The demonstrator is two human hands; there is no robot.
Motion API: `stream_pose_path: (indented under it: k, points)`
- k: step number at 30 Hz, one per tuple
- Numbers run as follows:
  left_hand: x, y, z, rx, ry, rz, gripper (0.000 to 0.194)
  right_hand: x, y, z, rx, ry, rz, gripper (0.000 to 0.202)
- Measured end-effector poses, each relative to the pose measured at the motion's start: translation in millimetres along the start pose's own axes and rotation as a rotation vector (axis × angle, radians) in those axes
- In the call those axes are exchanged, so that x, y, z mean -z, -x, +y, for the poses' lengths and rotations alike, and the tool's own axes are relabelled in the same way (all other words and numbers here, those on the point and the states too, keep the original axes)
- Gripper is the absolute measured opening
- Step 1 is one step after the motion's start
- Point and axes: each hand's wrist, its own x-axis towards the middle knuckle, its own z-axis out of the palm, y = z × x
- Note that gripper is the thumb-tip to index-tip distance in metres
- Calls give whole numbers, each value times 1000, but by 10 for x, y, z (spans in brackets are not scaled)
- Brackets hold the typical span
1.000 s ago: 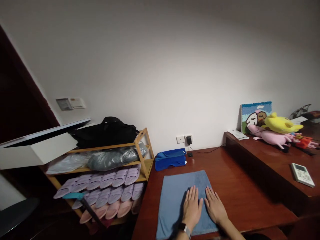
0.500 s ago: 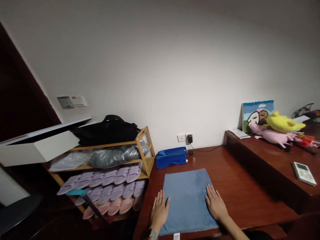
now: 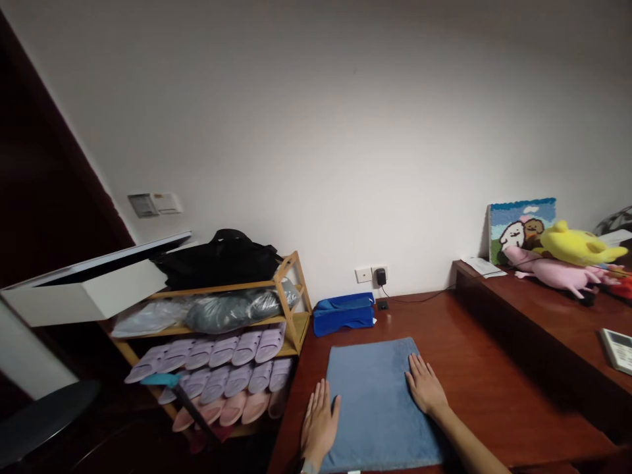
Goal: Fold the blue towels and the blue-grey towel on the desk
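A grey-blue cloth (image 3: 375, 408) lies flat on the reddish-brown table (image 3: 474, 368), a bit of white tag showing at its near edge. Along the cloth's left edge rests my left hand (image 3: 320, 418), flat, fingers pointing away and thumb apart. My right hand (image 3: 425, 387) lies flat over the right edge near the far corner, its fingers extended. Neither hand grips anything. Behind the cloth, by the wall, sits a folded bright blue cloth (image 3: 344, 315).
Left of the table stands a wooden rack (image 3: 296, 322) with slippers (image 3: 224, 349), plastic-wrapped items and a black bag (image 3: 222, 260). A plugged adapter (image 3: 380, 276) trails a cable. On the raised right surface are plush toys (image 3: 553, 270), a picture (image 3: 523, 227) and a white device (image 3: 619, 349).
The view has shifted slightly, so the rack and toys appear further right. My right hand has slid a little up the cloth's right edge, toward the far corner. My left hand stays at the left edge.
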Motion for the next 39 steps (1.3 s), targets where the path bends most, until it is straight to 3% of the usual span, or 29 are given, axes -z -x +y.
stream_pose_path:
  k: [3,5,7,11,13,14,17,23,26,28,33,39]
  points:
    - [50,-78,54,26,10,7,67,-56,-19,26,3,-2,6,72]
    - [120,-143,286,-1,30,61,65,-67,-23,32,2,-1,3,72]
    - [182,-208,703,-122,68,106,63,-63,-25,35,1,-1,-1,72]
    - [124,-310,1688,-480,170,49,66,-70,-29,58,29,-3,2,71]
    - [19,-353,1964,-490,174,11,66,-86,-36,70,47,-9,13,70]
    - [-31,-376,2005,-465,168,-6,66,-94,-40,74,50,-14,20,69]
    - [-96,-450,1754,-362,128,-50,66,-103,-47,70,32,-21,29,70]
    - [124,-523,502,-146,59,-47,67,-55,-28,41,5,-21,5,72]
    - [159,-515,135,-102,49,-53,65,-35,-13,30,5,-7,-4,72]
    - [122,-505,66,-95,46,-43,66,-35,-6,21,3,13,-6,72]
    - [21,-490,124,-92,43,4,70,-49,-69,22,-1,70,-11,72]
    - [57,-494,120,-80,29,-22,69,35,-400,44,5,26,31,71]
